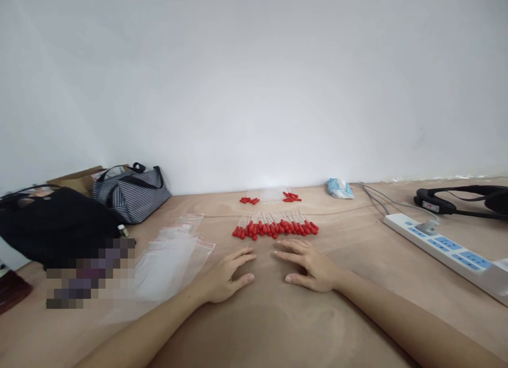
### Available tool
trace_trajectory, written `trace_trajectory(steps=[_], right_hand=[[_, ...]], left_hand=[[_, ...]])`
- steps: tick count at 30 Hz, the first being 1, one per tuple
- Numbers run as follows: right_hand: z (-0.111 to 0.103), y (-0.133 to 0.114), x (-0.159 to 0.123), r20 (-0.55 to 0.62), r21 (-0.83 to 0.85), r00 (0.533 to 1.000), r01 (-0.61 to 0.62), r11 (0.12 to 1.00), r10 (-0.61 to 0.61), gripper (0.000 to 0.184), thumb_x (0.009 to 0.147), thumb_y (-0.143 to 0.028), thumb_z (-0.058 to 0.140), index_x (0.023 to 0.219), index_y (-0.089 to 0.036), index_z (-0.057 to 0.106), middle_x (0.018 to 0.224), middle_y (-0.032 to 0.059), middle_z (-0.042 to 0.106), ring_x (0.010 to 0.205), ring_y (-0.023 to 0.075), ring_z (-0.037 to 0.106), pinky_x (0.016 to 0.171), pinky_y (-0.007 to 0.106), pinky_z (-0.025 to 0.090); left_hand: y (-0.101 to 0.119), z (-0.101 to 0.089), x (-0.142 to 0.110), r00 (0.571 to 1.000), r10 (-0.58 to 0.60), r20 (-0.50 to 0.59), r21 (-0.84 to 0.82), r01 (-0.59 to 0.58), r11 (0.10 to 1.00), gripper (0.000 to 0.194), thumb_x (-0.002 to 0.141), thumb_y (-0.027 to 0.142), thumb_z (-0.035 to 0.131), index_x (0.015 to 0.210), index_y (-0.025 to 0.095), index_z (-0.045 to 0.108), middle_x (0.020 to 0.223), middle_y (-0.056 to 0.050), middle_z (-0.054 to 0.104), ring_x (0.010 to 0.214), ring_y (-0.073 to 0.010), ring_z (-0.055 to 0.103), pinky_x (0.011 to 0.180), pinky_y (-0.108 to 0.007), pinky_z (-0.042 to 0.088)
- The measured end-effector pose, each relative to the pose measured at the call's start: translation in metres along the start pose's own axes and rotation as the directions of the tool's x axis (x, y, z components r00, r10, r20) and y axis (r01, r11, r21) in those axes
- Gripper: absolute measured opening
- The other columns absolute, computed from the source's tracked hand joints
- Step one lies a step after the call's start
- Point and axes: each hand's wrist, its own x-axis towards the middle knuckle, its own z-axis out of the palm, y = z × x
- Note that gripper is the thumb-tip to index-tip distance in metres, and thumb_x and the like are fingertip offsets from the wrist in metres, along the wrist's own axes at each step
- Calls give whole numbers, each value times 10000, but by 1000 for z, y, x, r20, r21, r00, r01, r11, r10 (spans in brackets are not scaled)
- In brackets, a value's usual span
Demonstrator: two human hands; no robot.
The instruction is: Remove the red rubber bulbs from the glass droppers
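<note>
My left hand (pixel 231 277) rests on the brown table with its fingers apart and nothing in it. Across from it my right hand (pixel 307 265) also lies with spread fingers, holding nothing. Just beyond both hands is a row of clear thin tubes with red caps (pixel 278 228), the red ends pointing towards me. Farther back, near the wall, lie some loose red caps (pixel 250 200) and a second red group (pixel 291 196), with clear thin pieces between them. Left of my left hand, clear zip bags (pixel 166 267) with red strips lie overlapping.
A black bag (pixel 59 225) and a striped bag (pixel 133 193) stand at the left, beside a small bottle (pixel 123 231) and a blurred-out patch. On the right are a white power strip (pixel 448 246) with cable, a black headset-like strap (pixel 436 201) and a blue-white packet (pixel 340 188).
</note>
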Motion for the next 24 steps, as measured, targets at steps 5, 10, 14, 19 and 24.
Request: trace_trajectory(steps=[5,10,14,19,24], right_hand=[[1,1,2,103,35,994,-23,999,19,521,800,-477,455,1270,-259,402,1260,105,466,1139,232,431,926,418,334],[1,2,2,65,70,998,-21,997,16,504,779,-467,491,1233,-252,451,1232,100,490,1108,230,454,904,395,347],[4,3,1,-41,71,997,-56,996,59,299,802,-366,483,1045,-228,591,1004,68,608,907,176,544,791,318,394],[13,16,13,-476,-90,837,-351,932,269,200,814,-302,453,788,-201,624,736,44,605,728,162,526,705,313,337],[18,29,34,-652,-80,647,-576,813,394,280,758,-446,501,827,-202,620,749,37,592,750,177,518,679,307,290]], left_hand=[[-1,0,1,999,-33,-12,-21,33,999,438,817,426,443,1223,263,455,1341,-37,386,1227,-222,342,1027,-411,264],[0,0,1,1000,-20,-24,-25,19,999,428,811,419,456,1211,266,470,1331,-34,402,1222,-222,350,1025,-418,267],[-1,-1,1,1000,-18,-8,-8,18,1000,434,815,419,448,1216,253,464,1340,-42,389,1228,-219,342,1028,-414,266],[-1,-1,1,1000,-19,-15,-17,19,1000,427,813,415,454,1212,262,468,1337,-35,392,1220,-224,352,1024,-417,272],[-2,-1,1,1000,-21,-11,-28,20,999,427,810,413,458,1208,259,470,1331,-35,402,1219,-225,351,1028,-420,263]])
